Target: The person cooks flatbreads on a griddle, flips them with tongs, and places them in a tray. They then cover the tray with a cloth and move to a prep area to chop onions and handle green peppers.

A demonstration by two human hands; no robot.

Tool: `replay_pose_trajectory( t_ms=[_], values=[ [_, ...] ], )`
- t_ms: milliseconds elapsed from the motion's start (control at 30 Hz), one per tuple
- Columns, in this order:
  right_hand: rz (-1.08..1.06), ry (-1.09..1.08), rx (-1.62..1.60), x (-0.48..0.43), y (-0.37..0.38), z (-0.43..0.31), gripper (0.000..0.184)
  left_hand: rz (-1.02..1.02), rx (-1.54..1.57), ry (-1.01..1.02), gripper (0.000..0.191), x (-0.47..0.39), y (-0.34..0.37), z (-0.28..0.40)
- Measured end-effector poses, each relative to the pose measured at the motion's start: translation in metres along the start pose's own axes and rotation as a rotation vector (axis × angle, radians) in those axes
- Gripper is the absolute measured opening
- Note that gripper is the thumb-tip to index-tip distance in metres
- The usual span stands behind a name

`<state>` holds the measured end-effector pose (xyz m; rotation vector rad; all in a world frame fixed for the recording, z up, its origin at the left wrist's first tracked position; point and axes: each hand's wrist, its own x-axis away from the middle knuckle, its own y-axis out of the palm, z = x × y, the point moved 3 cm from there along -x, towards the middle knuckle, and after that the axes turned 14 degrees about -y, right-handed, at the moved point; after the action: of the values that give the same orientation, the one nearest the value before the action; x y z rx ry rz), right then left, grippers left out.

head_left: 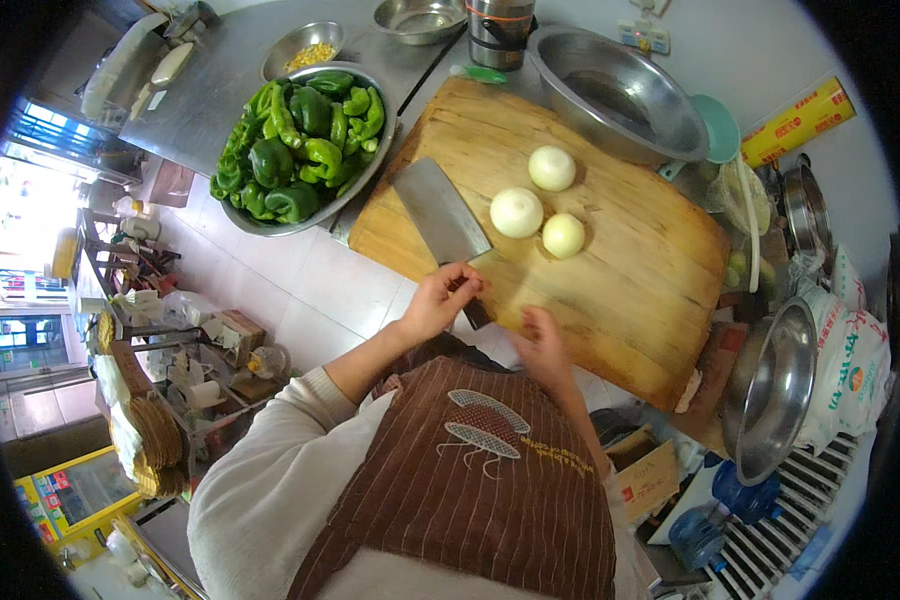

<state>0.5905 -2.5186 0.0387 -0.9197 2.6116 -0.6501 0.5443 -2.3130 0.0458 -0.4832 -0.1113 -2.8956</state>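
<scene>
My left hand (436, 301) is over the dark handle (478, 313) of a cleaver, its thumb and fingertips drawn together. Whether it grips the handle cannot be made out. The cleaver's broad steel blade (442, 214) lies flat on a thick wooden cutting board (615, 300), pointing away from me to the left. Just off the board's near edge is my right hand (546, 346), slightly blurred, fingers apart and holding nothing visible. Three peeled onions, a large one (516, 213), another behind it (552, 168) and a smaller one (563, 235), sit close together right of the blade.
A steel basin rim (391, 139) surrounds a heap of green peppers (300, 142) at left. Behind the board stand a wide steel bowl (555, 52), a green-handled tool (480, 74) and a steel container (499, 34). Another steel basin (776, 390) leans at right beside plastic bags (847, 367).
</scene>
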Motion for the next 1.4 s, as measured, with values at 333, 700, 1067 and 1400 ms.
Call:
replay_pose_trajectory(
  t_ms=[333,700,1067,1400],
  values=[
    [0.294,0.059,0.686,-0.095,-0.013,0.006,0.069,-0.006,-0.603,0.17,0.037,-0.072,-0.064,0.042],
    [0.504,0.166,0.157,-0.122,-0.05,0.102,0.075,0.089,-0.884,0.337,0.077,-0.139,0.015,0.054],
    [0.44,0.574,0.392,-0.105,-0.289,0.185,0.072,0.255,-0.935,0.273,0.077,-0.138,0.05,0.053],
    [0.584,0.411,0.303,-0.091,-0.292,0.228,0.066,-0.028,-0.821,0.382,0.081,-0.226,0.238,0.086]
  ],
)
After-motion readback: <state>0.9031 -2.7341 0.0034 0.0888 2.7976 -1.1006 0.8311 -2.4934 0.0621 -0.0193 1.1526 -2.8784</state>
